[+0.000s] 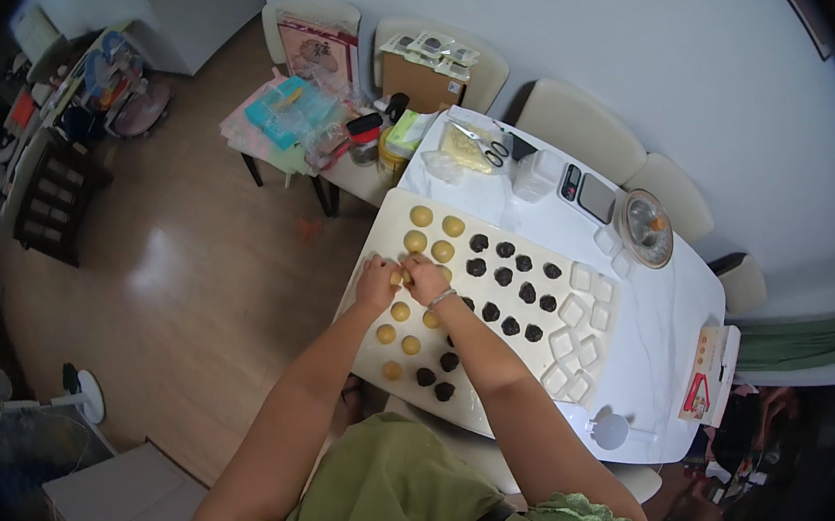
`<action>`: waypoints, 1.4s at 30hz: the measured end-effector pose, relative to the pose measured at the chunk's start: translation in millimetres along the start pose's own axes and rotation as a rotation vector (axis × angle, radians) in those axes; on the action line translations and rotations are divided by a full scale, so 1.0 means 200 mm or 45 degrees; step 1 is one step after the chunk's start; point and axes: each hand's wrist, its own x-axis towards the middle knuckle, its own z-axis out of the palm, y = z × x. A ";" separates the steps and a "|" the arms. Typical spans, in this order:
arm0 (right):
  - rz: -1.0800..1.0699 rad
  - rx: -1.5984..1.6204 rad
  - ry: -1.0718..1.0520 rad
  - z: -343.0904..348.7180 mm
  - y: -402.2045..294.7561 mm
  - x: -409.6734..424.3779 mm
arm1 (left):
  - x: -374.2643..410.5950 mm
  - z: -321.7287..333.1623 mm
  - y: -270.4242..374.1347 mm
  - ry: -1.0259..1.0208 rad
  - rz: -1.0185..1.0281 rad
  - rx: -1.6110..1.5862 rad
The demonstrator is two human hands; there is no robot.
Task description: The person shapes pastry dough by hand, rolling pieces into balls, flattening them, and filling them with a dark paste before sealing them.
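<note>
My left hand (377, 282) and my right hand (426, 279) meet over the left part of a cream-coloured board (402, 200). Between their fingertips they pinch a small piece of yellow dough (396, 279), mostly covered by the fingers. Round yellow dough balls (415, 242) lie on the board above and below my hands; the upper ones look larger. To the right sit several rows of dark filling balls (503, 276), some of them hidden by my right forearm. Small white square plastic trays (572, 311) stand along the board's right end.
On the white marble-patterned table (654, 343) are scissors (483, 146), a stack of white trays (538, 175), a kitchen scale (595, 197), a bowl (645, 228), a white-handled cup (609, 431) and a printed box (710, 374). Chairs (582, 129) line the wall; bags and jars fill the left ones.
</note>
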 end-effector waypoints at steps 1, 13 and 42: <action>-0.004 -0.037 -0.001 0.01 0.00 0.00 | 0.00 0.01 -0.03 0.038 0.037 -0.057; 0.081 -0.036 -0.079 0.08 0.01 0.04 | -0.02 0.01 -0.16 0.315 -0.128 -0.649; 0.395 0.224 0.597 -0.89 -0.23 -1.24 | -0.65 0.28 1.40 -0.908 -0.264 -2.773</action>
